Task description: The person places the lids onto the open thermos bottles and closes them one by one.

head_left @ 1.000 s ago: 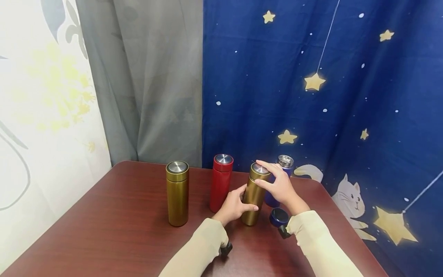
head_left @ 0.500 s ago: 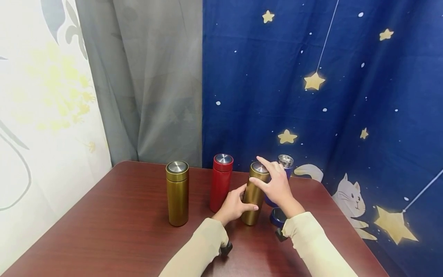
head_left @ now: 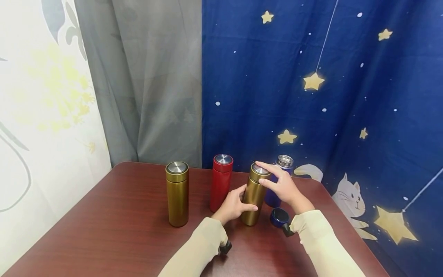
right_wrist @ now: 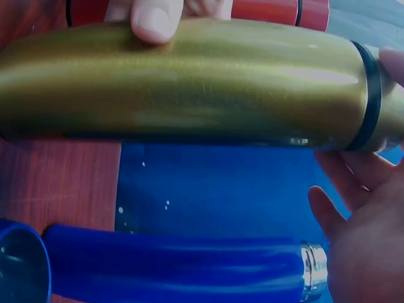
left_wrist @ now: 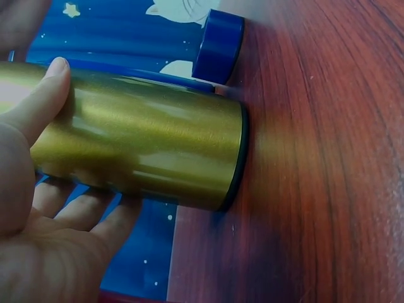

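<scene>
A gold thermos (head_left: 253,198) stands upright between my hands. My left hand (head_left: 232,207) grips its body, thumb across the near side and fingers round the far side, as the left wrist view also shows. At the top, my right hand (head_left: 283,186) holds the gold lid (right_wrist: 390,101) between thumb and fingers. A dark ring (right_wrist: 371,95) shows between lid and body in the right wrist view. Behind my right hand stands a blue thermos (right_wrist: 183,262) without its lid, its steel neck (head_left: 285,161) bare. The blue lid (head_left: 278,217) lies on the table beside it.
A red thermos (head_left: 221,184) with its lid on stands just left of the held one, close behind my left hand. Farther left is a second gold thermos (head_left: 177,196), also lidded. The reddish-brown table (head_left: 114,231) ends at curtains behind.
My right hand swung left at the lid, its fingers lifting a little, then turned back right and closed round it again. My left hand and the gold thermos stayed in place.
</scene>
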`<action>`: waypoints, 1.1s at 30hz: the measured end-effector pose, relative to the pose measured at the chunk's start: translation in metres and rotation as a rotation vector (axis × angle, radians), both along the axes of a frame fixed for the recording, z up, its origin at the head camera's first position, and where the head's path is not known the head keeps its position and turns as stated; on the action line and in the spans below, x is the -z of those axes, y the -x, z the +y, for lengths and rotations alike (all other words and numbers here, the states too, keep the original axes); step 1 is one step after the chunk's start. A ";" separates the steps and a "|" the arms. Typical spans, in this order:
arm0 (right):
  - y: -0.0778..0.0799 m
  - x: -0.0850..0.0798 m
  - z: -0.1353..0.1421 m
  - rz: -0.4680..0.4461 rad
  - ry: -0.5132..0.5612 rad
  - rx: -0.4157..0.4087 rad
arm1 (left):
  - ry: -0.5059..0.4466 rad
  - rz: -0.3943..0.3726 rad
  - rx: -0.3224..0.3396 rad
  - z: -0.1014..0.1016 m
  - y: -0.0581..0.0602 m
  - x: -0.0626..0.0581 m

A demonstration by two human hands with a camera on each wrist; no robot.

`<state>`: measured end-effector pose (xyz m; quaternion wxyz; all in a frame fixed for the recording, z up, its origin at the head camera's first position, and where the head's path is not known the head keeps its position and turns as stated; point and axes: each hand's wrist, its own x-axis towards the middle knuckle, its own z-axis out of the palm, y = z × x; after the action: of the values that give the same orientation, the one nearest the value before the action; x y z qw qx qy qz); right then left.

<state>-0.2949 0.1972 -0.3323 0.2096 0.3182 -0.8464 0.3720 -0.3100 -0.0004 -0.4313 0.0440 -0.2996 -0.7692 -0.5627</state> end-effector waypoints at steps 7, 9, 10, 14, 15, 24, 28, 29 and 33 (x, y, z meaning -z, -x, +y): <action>0.001 0.002 -0.003 0.123 -0.025 0.110 | 0.008 -0.006 -0.014 -0.001 -0.002 -0.003; 0.002 0.005 -0.007 0.194 -0.017 0.150 | 0.015 -0.008 -0.022 -0.001 -0.002 -0.003; 0.002 0.006 -0.010 0.232 -0.011 0.173 | 0.015 -0.007 -0.025 -0.001 -0.002 -0.002; 0.003 0.012 -0.021 0.366 0.029 0.264 | -0.001 0.001 -0.032 0.000 -0.003 -0.001; 0.003 0.013 -0.024 0.384 0.038 0.289 | -0.004 0.005 -0.032 0.000 -0.003 -0.001; -0.004 0.012 -0.034 0.194 0.047 0.319 | -0.010 0.008 -0.012 0.001 -0.004 -0.001; -0.004 0.009 -0.020 0.009 0.107 0.066 | -0.007 -0.002 0.001 0.002 -0.002 0.001; -0.004 0.008 -0.017 -0.032 0.117 0.010 | -0.008 -0.005 0.002 0.002 -0.001 0.001; -0.002 0.001 -0.006 -0.107 0.098 -0.082 | -0.008 -0.018 -0.004 0.001 0.000 0.001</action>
<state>-0.2930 0.1913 -0.3335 0.1641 0.3218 -0.8235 0.4375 -0.3102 0.0005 -0.4323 0.0393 -0.2930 -0.7680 -0.5682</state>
